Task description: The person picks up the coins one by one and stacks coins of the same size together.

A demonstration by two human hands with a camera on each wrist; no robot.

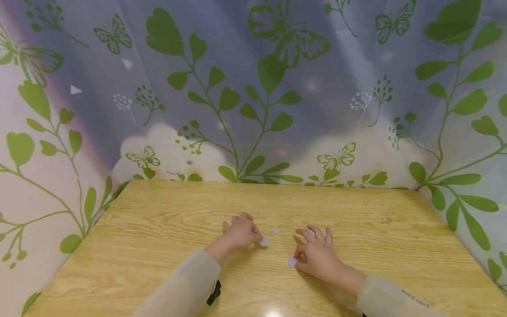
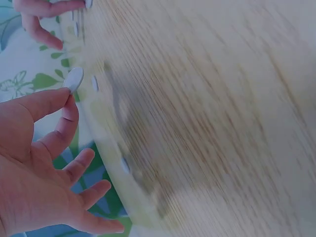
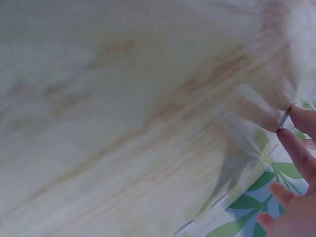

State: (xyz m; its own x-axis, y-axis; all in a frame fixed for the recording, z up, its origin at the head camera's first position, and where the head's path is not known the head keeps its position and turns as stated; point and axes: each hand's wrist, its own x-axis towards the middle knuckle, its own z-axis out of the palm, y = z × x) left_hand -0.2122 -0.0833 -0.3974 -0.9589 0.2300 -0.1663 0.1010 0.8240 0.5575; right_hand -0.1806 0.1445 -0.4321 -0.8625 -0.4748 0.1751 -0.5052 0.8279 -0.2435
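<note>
Between thumb and forefinger, my left hand pinches a thin white disc, raised over the table in the left wrist view; its other fingers are spread. My right hand pinches another white disc by its edge, close over the wood, and this disc appears edge-on in the right wrist view. A loose white disc lies on the table between the hands. Two more discs lie beyond the right hand, partly hidden by its fingers in the head view. Another disc lies below the left fingers.
The wood-grain table reaches back to a curtain with green leaves and butterflies, which also hangs along both sides. A black strap shows at the left sleeve.
</note>
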